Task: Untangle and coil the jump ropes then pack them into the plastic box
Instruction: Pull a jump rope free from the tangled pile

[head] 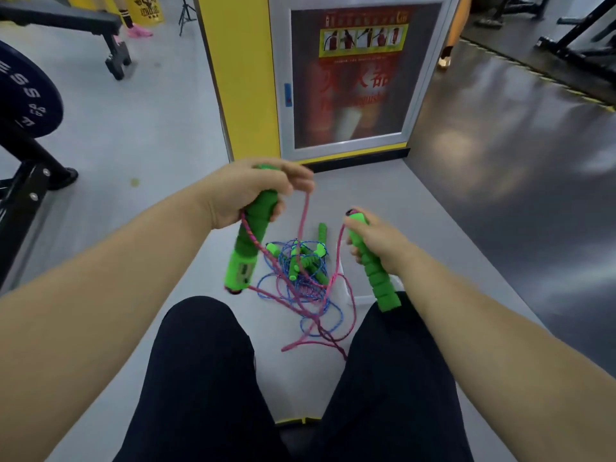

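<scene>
Knees [206,361] in dark trousers framed our view, grey floor [433,228] between them. Our left hand [246,191] gripped counter handle [248,248], fingertips pinching pink rope [303,225]. Our right hand [376,241] gripped foam handle [380,278]. Pink rope dropped into tangle [300,281] of blue cord and green handles on floor. We judged cord light, limp, snag-prone; handles firm, grippy, best place to hold.
</scene>
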`<state>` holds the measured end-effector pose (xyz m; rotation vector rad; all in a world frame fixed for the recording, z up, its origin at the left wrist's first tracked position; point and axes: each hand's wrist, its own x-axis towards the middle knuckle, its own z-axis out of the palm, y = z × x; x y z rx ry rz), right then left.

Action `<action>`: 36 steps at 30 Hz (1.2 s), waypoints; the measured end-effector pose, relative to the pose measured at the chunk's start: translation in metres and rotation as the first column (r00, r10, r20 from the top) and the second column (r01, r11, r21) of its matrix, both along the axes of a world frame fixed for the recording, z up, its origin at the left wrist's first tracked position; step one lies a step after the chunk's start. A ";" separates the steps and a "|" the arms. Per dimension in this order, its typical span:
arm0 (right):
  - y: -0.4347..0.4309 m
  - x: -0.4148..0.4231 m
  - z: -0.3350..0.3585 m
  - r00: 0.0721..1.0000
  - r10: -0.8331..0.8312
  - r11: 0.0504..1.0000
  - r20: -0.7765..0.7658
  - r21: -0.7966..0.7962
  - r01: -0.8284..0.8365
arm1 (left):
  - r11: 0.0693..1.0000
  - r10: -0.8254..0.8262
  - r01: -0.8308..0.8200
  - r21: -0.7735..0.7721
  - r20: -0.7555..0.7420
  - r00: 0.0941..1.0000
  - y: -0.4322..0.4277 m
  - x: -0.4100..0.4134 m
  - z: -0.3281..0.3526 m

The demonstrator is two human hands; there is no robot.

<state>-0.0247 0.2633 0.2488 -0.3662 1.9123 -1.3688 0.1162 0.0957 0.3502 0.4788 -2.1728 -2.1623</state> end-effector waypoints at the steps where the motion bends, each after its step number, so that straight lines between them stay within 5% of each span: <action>1: 0.000 0.000 0.010 0.998 -0.014 0.998 0.060 -0.068 0.018 | 0.997 0.058 -0.053 -0.058 0.082 0.995 -0.004 0.001 -0.010; 5: -0.009 0.004 0.048 0.998 0.053 0.979 0.019 -0.198 -0.048 | 0.975 0.202 -0.151 -0.163 0.358 0.912 0.001 0.003 -0.063; 10: -0.014 0.018 0.088 0.986 0.137 0.910 0.091 -0.405 -0.089 | 0.972 0.234 -0.215 -0.092 0.417 0.878 0.025 -0.005 -0.107; 15: -0.014 0.025 0.116 0.921 0.221 0.747 0.322 -0.663 0.052 | 0.990 0.131 -0.143 -0.014 0.493 0.860 0.027 -0.008 -0.130; 20: -0.015 0.029 0.127 0.838 0.230 0.650 0.495 -0.719 0.246 | 0.990 0.136 -0.138 -0.038 0.547 0.826 0.036 -0.005 -0.151; 24: -0.014 0.027 0.126 0.779 0.167 0.616 0.605 -0.681 0.397 | 0.973 0.208 -0.113 -0.203 0.548 0.810 0.038 -0.005 -0.169; 27: -0.008 0.015 0.113 0.815 0.041 0.715 0.578 -0.587 0.380 | 0.959 0.276 -0.188 -0.213 0.530 0.802 0.028 -0.006 -0.165; 32: 0.027 0.012 0.058 0.894 0.120 0.973 0.431 -0.230 -0.019 | 0.972 0.233 -0.197 -0.130 0.393 0.889 0.005 -0.011 -0.123; 36: 0.038 0.028 0.011 0.862 0.417 0.891 0.287 0.058 -0.450 | 0.976 0.169 -0.128 -0.175 0.245 0.955 -0.004 -0.015 -0.087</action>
